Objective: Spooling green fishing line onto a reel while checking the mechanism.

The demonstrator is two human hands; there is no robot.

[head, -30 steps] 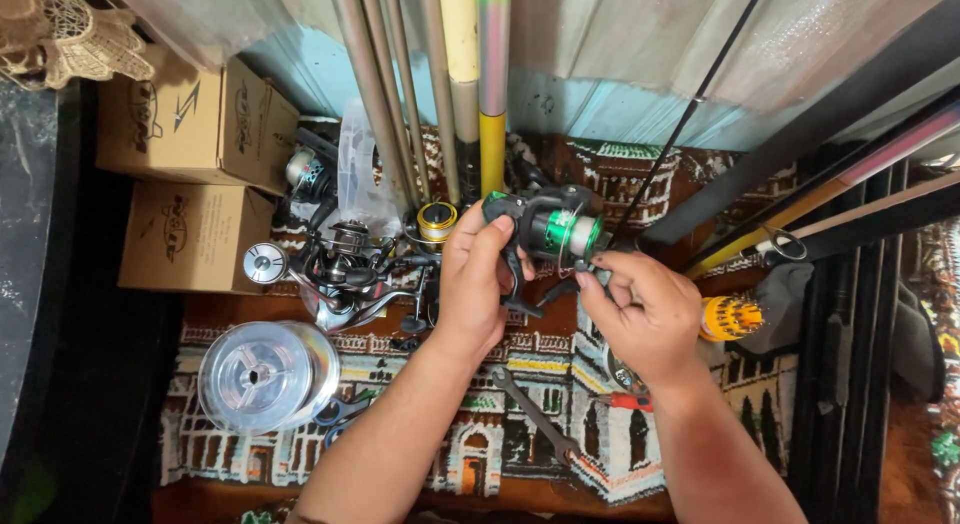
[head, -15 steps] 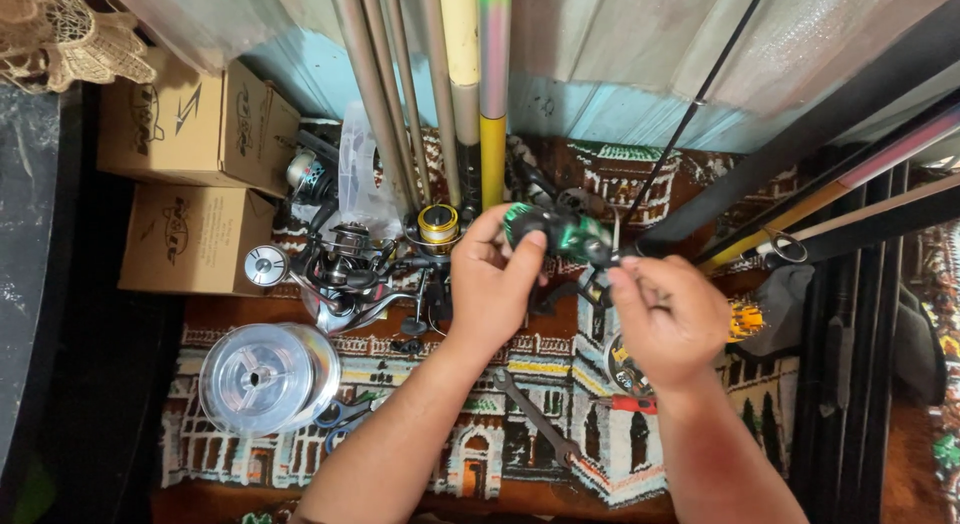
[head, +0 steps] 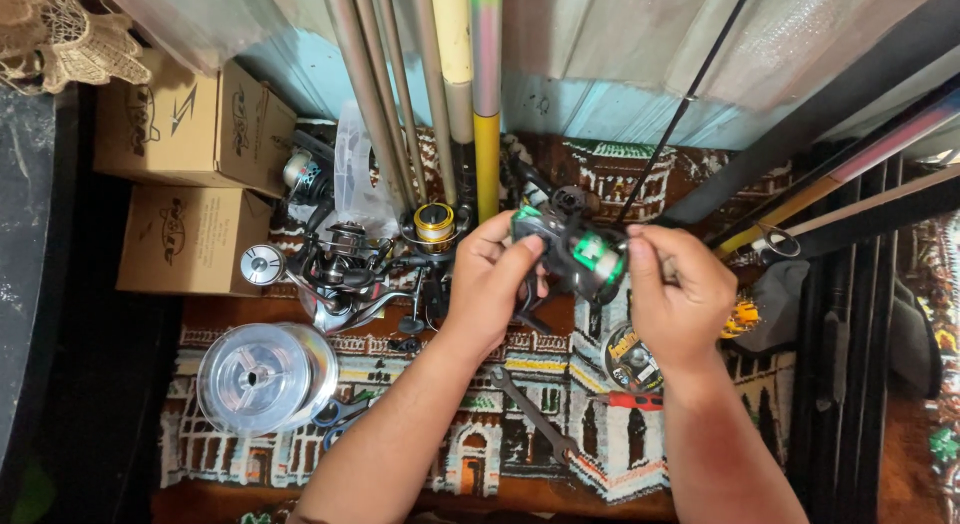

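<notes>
The left hand point(head: 492, 279) gripped a black-and-green fishing reel point(head: 575, 252) by its body, held up just above the patterned rug point(head: 440, 454); the right hand point(head: 682, 299) was closed on the reel's right side, fingers pinching near the green spool. The reel looked rigid and fairly hefty (its thin protruding parts probably less sturdy), so the body seemed the safest hold. Left of it lay a cluster of other reels point(head: 335, 269) and a clear line spool point(head: 265, 376); below it, a wrench point(head: 535, 416); behind it, leaning rods point(head: 440, 94) crowded close.
</notes>
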